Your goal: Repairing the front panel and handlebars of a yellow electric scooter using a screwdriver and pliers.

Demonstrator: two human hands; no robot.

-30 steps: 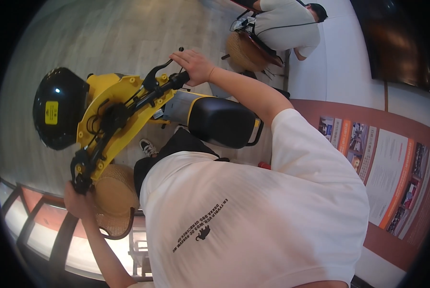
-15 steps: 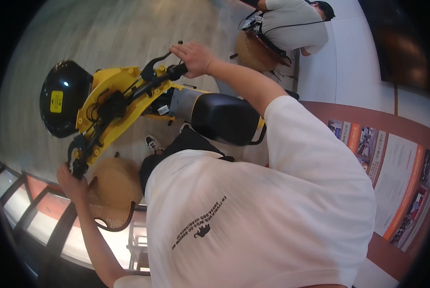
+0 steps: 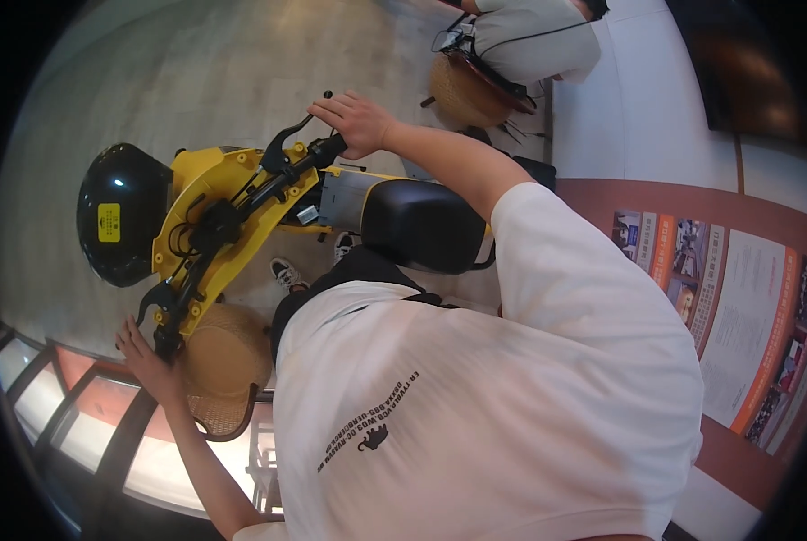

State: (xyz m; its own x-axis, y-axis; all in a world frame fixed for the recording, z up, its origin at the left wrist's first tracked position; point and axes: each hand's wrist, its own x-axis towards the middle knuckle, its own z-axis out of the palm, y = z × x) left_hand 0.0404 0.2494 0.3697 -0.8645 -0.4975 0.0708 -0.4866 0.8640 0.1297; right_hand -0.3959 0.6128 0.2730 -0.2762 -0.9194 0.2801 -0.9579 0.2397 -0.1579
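A yellow scooter front (image 3: pixel 179 168) with exposed black handlebar (image 3: pixel 237 198), brake levers and cables spans the left half; its black rounded front piece (image 3: pixel 115 225) bears a yellow label. My right hand (image 3: pixel 354 124) is closed on the upper-right grip, fingers reaching over the lever. My left hand (image 3: pixel 147 361) is at the lower-left bar end, fingers stretched out and apart beside the lever (image 3: pixel 154 302). The black seat (image 3: pixel 421 225) lies to the right, and my legs and sneakers (image 3: pixel 288 274) show below the bar.
A round wicker chair (image 3: pixel 223 356) stands just behind the left bar end. At top right another person in a grey shirt (image 3: pixel 534 41) sits on a wicker chair (image 3: pixel 462 86) near cables. Glass panels (image 3: pixel 97 406) edge the lower left; a poster board (image 3: pixel 728 316) is at right.
My left hand's fingers have loosened from the left grip and spread. The handlebar and front piece shifted slightly in view, up and then back down. My right hand stays on its grip.
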